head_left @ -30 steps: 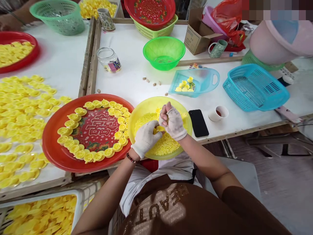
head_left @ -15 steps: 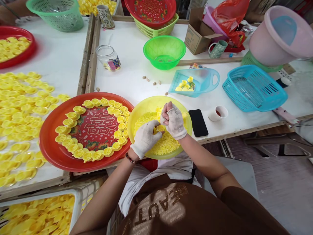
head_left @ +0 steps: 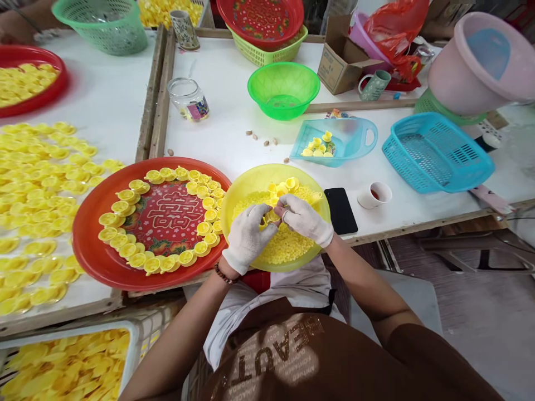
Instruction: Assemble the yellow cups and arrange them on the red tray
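Both hands wear white gloves with bare fingertips and meet above a yellow basin (head_left: 234,195). My left hand (head_left: 248,234) is closed on a small yellow cup-shaped plastic piece (head_left: 271,216), partly hidden by the fingers. My right hand (head_left: 304,219) pinches at the same spot, its fingertips together; whatever is between them is too small to make out. Small yellow pellets (head_left: 284,250) fill the basin, and several yellow cup pieces (head_left: 288,185) lie on top at its far side. Left of it, a red tray (head_left: 94,253) carries a ring of similar yellow pieces.
A black phone (head_left: 340,210) and a paper cup (head_left: 374,195) of dark liquid stand right of the basin. Beyond are a blue scoop (head_left: 355,133), a blue basket (head_left: 438,153), a green bowl (head_left: 284,92) and a glass jar (head_left: 188,99). Yellow pieces (head_left: 37,178) cover the left table.
My right hand has turned from a raised, curled pose to a flatter one, its fingertips now reaching the piece in my left hand. The left hand stays nearly still.
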Available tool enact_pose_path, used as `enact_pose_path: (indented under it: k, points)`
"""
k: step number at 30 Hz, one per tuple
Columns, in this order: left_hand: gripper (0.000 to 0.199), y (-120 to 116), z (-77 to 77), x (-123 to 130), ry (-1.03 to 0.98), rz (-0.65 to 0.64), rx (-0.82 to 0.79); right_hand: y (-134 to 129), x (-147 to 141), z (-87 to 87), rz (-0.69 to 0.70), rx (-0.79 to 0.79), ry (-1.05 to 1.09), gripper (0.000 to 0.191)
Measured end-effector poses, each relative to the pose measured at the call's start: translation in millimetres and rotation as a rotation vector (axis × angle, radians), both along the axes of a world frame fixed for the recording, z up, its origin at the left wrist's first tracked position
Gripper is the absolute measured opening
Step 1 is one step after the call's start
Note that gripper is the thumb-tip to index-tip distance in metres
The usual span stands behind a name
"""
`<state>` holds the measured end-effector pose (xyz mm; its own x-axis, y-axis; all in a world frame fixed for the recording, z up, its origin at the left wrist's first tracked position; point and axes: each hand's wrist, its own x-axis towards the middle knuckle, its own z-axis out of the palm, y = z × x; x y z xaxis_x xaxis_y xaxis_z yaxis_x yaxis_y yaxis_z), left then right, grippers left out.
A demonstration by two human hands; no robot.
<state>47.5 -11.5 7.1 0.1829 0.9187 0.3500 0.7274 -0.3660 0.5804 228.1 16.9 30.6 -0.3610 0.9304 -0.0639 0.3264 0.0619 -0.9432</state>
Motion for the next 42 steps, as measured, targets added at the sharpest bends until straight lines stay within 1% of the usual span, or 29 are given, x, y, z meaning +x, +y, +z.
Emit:
enact_pose_path:
  k: [2, 4, 6, 8, 10, 12, 14, 16, 18, 20, 23, 26, 27, 29, 32, 33, 35, 37, 38, 40, 41, 42]
  points:
    - [0.026, 0, 6.5, -9, -0.006, 0.028, -0.02, -1, 2, -2.9, -0.018, 0.057, -0.016, 0.021]
    - [0.03, 5, 13.8, -29, -0.011, 0.106, -0.035, -3, 5, -6.9, -0.063, 0.128, -0.052, 0.02]
    - [0.032, 16, 18.5, -60, 0.016, 0.238, -0.049, -4, 7, -10.9, -0.088, 0.181, -0.072, 0.02]
    - [0.033, 33, 17.5, -99, 0.081, 0.384, -0.073, -6, 8, -13.4, -0.09, 0.217, -0.078, 0.021]
    - [0.034, 52, 9.9, -136, 0.151, 0.512, -0.112, -7, 6, -14.4, -0.086, 0.244, -0.082, 0.02]
    - [0.039, 71, -2.2, -164, 0.197, 0.611, -0.169, -9, 4, -14.5, -0.08, 0.261, -0.086, 0.02]
    - [0.044, 87, -14.5, -182, 0.209, 0.663, -0.237, -10, 1, -14.4, -0.075, 0.264, -0.081, 0.02]
    - [0.046, 100, -23.1, -190, 0.201, 0.649, -0.29, -10, -1, -14.8, -0.074, 0.258, -0.071, 0.019]
    - [0.044, 107, -26.2, -192, 0.191, 0.598, -0.322, -10, -2, -15.8, -0.08, 0.246, -0.054, 0.018]
    - [0.047, 108, -25.5, -191, 0.18, 0.553, -0.33, -10, -2, -17.2, -0.088, 0.239, -0.043, 0.017]
    - [0.055, 103, -24.0, -186, 0.181, 0.508, -0.297, -10, -2, -19.0, -0.089, 0.245, -0.05, 0.017]
    - [0.061, 101, -28.6, -179, 0.2, 0.474, -0.258, -9, -3, -17.7, -0.064, 0.266, -0.073, 0.017]
    - [0.061, 103, -31.3, -177, 0.202, 0.477, -0.25, -8, -3, -16.3, -0.043, 0.274, -0.089, 0.017]
    - [0.056, 107, -36.2, -175, 0.198, 0.504, -0.246, -7, -5, -12.5, 0.04, 0.302, -0.151, 0.017]
    - [0.049, 111, -36.0, -176, 0.185, 0.526, -0.258, -7, -9, -7.1, 0.228, 0.421, -0.35, 0.019]
    - [0.048, 109, -32.7, -176, 0.182, 0.524, -0.251, -8, -11, -6.2, 0.285, 0.477, -0.439, 0.019]
    - [0.047, 102, -21.2, -171, 0.179, 0.519, -0.211, -13, -16, -6.5, 0.36, 0.572, -0.628, 0.023]
    - [0.044, 93, -5.5, -156, 0.167, 0.51, -0.113, -19, -22, -9.4, 0.401, 0.621, -0.796, 0.036]
    - [0.041, 89, 2.7, -144, 0.154, 0.483, -0.051, -22, -24, -11.6, 0.417, 0.63, -0.858, 0.041]
    - [0.03, 82, 16.8, -111, 0.117, 0.36, 0.055, -25, -27, -16.5, 0.455, 0.62, -0.912, 0.04]
    - [0.025, 79, 21.8, -91, 0.103, 0.262, 0.071, -25, -28, -18.9, 0.47, 0.601, -0.901, 0.036]
    - [0.022, 78, 25.1, -70, 0.102, 0.149, 0.051, -25, -27, -21.2, 0.474, 0.571, -0.866, 0.033]
